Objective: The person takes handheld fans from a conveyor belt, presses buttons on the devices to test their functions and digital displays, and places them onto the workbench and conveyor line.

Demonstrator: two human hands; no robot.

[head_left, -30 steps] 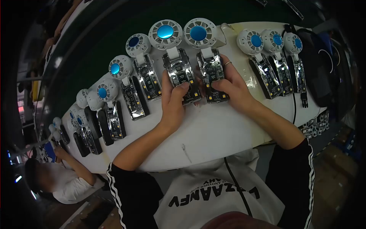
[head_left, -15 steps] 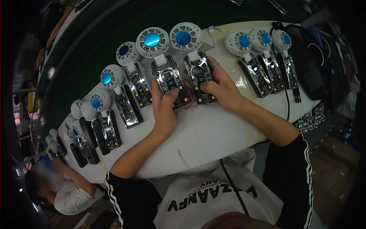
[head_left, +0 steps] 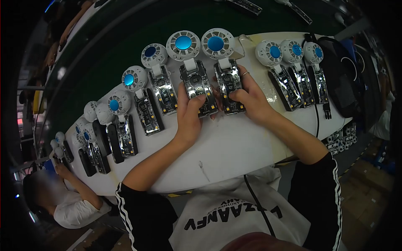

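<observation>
My left hand (head_left: 189,119) is closed around the clear handle of a handheld fan (head_left: 197,85), its thumb pressed on the front. A second handheld fan (head_left: 228,83) is gripped in my right hand (head_left: 256,103), whose thumb also lies on the handle's front. Both fans have round white heads with blue centres pointing away from me, and circuit boards show through their handles. They are side by side above the white table (head_left: 228,146). Just left of my left hand lies another similar fan (head_left: 162,88). My fingers behind the handles are mostly hidden.
Several more fans (head_left: 144,111) lie in a row along the table's left side. Three fans (head_left: 287,83) rest to the right, beside a black cable and a black bag (head_left: 341,83). Another person (head_left: 75,207) sits at the lower left, a hand near the fans there.
The view has shifted, so the table and fans appear farther right. Both hands keep hold of the same two fans, thumbs still on the handles.
</observation>
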